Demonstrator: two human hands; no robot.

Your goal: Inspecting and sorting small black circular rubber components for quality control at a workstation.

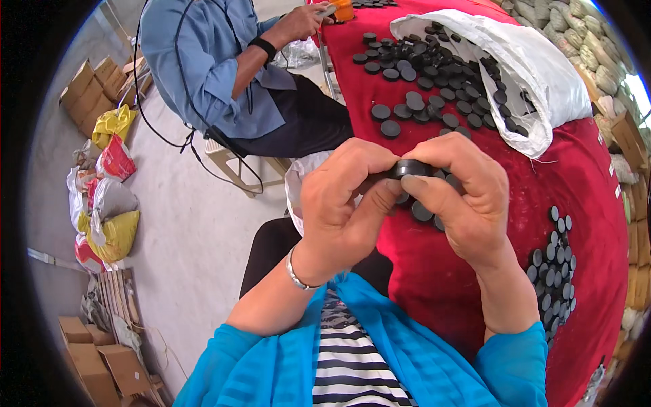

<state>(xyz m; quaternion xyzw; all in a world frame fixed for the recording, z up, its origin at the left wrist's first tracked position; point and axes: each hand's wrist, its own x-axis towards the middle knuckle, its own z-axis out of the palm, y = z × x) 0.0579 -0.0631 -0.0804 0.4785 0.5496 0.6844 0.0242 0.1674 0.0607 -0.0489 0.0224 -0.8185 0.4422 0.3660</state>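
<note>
In front of my chest, above the edge of the red-covered table (434, 271), I hold a small black round disc (411, 167) between both hands. My left hand (346, 197) pinches its left side with thumb and fingers. On the opposite side, my right hand (468, 193) grips it, the thumb pressed against the near rim. Partly hidden beneath my hands lie several more dark discs (422, 211). Beyond them a large heap of similar discs (441, 74) spills from a white woven sack (542, 74) lying on its side. Another group of discs (556, 271) spreads at the table's right.
A person in a blue shirt (210, 68) sits at the far left of the table, holding a small grey thing beside an orange object (344, 9). A stool (237, 169), filled bags (115, 230) and cardboard boxes (95, 359) stand left. Stacked sacks (576, 34) line the right.
</note>
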